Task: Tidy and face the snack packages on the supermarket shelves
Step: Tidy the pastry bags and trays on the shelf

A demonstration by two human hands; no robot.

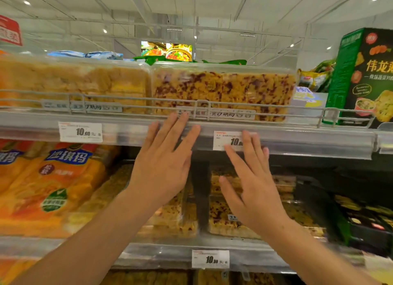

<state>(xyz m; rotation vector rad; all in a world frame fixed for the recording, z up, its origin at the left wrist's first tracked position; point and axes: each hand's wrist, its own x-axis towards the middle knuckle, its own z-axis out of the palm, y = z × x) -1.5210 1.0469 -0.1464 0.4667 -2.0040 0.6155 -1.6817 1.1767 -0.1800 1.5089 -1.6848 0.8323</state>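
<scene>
A person's two bare hands reach up toward supermarket shelves stocked with snack packages, seen from a head-worn camera. The left hand (164,157) is spread flat with straight fingers, its fingertips touching the front rail of the upper shelf (297,142) just below a clear plastic tray of golden puffed snack flecked with dark red pieces (223,93); its grip is fully open and holds nothing. The right hand (253,182) is also open, fingers straight and slightly apart, raised in front of a white price tag (225,141) clipped to the same rail, and holds nothing (whether its fingertips actually touch the tag cannot be told). The red-flecked tray sits on the upper shelf behind a thin wire guard (202,107), facing forward, touching a second clear tray of plain golden snack (74,84) to its left. Another price tag (80,132) hangs on the rail below that tray. To the right on the upper shelf stands an upright green and black box (361,76) printed with Chinese characters. On the lower shelf, orange snack bags (53,182) lie at the left, and more clear trays of the golden snack (225,216) sit behind the hands. A third price tag (210,259) is fixed to the lower shelf's rail.
</scene>
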